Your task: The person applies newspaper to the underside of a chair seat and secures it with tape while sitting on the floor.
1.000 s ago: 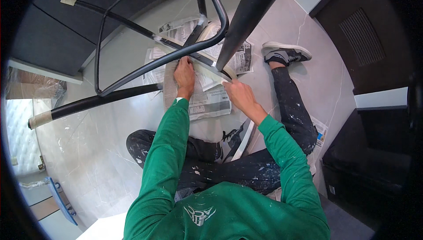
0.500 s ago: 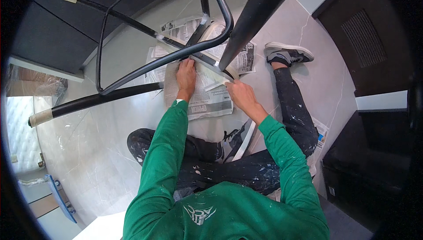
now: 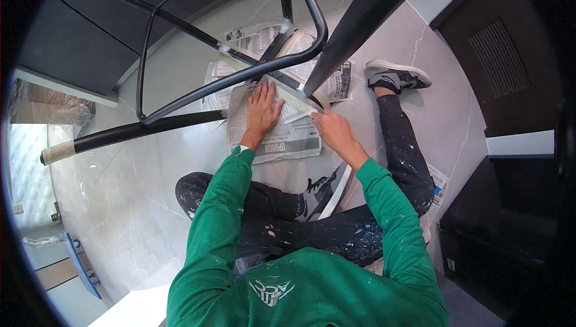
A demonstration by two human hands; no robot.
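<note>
A black metal stool frame (image 3: 363,18) stands upside down, its legs pointing up and outward, with tape around some leg ends. Sheets of newspaper (image 3: 294,147) surround its crossed bars on the floor. Cream masking tape (image 3: 292,94) runs along the edge of the near right bar. My left hand (image 3: 261,116) lies flat on the newspaper just below the crossing, fingers stretched out and holding nothing. At the right end of the bar, my right hand (image 3: 337,132) is closed, thumb and finger pinching what looks like the tape's edge; its fingertips are partly hidden.
My legs are bent on the tiled floor (image 3: 132,189) around the work, one shoe (image 3: 399,78) beside the newspaper. Dark cabinets (image 3: 84,33) stand at the far left, a black vented panel (image 3: 498,57) at the right. Plastic-wrapped items (image 3: 54,108) are at the left.
My left hand has come away from the bar's edge and flattened on the newspaper, slightly lower and to the right. My right hand keeps its pinch at the bar's end. The view has shifted slightly.
</note>
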